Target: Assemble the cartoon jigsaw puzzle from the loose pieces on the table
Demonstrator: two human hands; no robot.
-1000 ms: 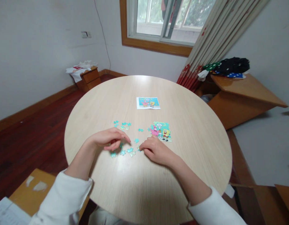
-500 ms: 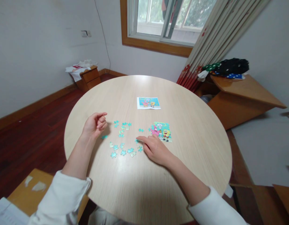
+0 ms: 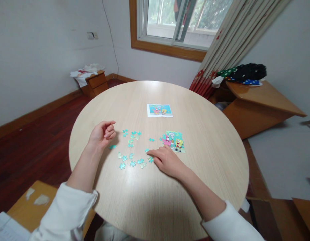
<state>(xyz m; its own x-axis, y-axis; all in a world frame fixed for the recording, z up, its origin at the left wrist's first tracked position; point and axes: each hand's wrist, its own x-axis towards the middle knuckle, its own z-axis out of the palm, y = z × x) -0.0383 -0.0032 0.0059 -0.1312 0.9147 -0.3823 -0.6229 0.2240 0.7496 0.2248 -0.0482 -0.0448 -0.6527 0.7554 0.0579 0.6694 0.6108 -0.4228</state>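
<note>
My left hand (image 3: 102,134) is raised over the table's left side, fingers curled in and nothing seen in them. My right hand (image 3: 167,161) rests low over the table, its index finger stretched out. That fingertip touches or nearly touches a small teal puzzle piece (image 3: 146,150). Just beyond my right hand lies a joined section of jigsaw puzzle (image 3: 178,137) with pink and yellow cartoon figures, its lower left partly hidden by the hand. Loose teal puzzle pieces (image 3: 132,163) are scattered between my hands. One teal piece (image 3: 112,147) lies right beside my left wrist.
A printed picture sheet (image 3: 160,110) with the same figures lies farther back on the round wooden table (image 3: 195,103). Cloths sit on a tilted wooden cabinet (image 3: 260,107) at the right. A yellowish board (image 3: 31,204) stands at the lower left.
My right index fingertip has shifted very slightly right and down beside the teal piece. My left hand keeps its pose, and the pieces lie as before.
</note>
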